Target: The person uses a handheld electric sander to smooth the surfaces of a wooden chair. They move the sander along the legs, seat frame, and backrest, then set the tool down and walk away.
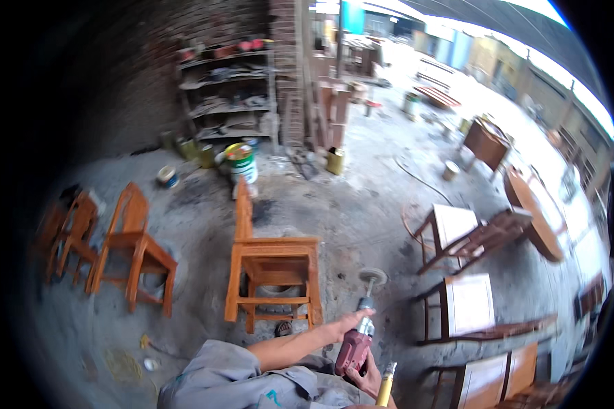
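Observation:
A dark red power drill [353, 351] with a round pale disc [372, 275] on its shaft is held low in front of me, tilted with the disc pointing away. My left hand [353, 324] is closed around the drill's front end, by the chuck. Farther back, my right hand [368, 376] grips the drill's body, its fingers partly hidden. Beside that hand is a yellow rod-like thing [385, 390] with a metallic tip; what it is I cannot make out. Left of the drill, an orange-brown wooden chair [278, 249] lies or stands sideways on the floor.
More orange-brown chairs [135, 238] stand at the left. Darker chairs with pale seats [469, 303] line the right, near a round wooden top [535, 215]. Paint buckets [241, 163] sit before a loaded shelf [228, 102] at the brick wall. A hose [423, 178] runs across the concrete floor.

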### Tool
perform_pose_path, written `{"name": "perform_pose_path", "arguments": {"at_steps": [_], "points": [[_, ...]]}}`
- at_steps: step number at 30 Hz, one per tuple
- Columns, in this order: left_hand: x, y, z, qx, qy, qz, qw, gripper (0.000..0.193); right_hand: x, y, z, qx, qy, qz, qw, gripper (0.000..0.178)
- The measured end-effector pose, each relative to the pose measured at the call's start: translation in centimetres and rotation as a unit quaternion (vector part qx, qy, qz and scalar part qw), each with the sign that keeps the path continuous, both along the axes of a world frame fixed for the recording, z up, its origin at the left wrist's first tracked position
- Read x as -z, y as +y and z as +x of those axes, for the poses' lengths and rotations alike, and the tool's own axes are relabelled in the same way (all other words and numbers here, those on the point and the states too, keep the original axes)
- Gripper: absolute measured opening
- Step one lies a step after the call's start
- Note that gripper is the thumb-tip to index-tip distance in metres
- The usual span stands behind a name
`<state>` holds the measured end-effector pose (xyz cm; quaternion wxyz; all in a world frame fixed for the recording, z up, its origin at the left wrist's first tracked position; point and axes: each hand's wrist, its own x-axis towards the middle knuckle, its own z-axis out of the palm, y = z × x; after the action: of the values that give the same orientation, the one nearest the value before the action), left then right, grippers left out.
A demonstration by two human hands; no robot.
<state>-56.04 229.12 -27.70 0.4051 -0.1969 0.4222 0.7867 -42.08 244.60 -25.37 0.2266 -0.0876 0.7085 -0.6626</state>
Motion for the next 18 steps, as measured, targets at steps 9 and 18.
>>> {"name": "perform_pose_path", "arguments": {"at_steps": [9, 18], "points": [[5.9, -0.1, 3.5, 0.042, -0.116, -0.060, 0.991, 0.060, 2.7, 2.6, 4.2, 0.028, 0.069, 0.185, 0.980, 0.115], [7.1, 0.5, 3.6, 0.271, -0.192, -0.042, 0.942, 0.069, 4.6, -1.6, 10.1, 0.280, -0.088, 0.159, 0.943, 0.091]]}}
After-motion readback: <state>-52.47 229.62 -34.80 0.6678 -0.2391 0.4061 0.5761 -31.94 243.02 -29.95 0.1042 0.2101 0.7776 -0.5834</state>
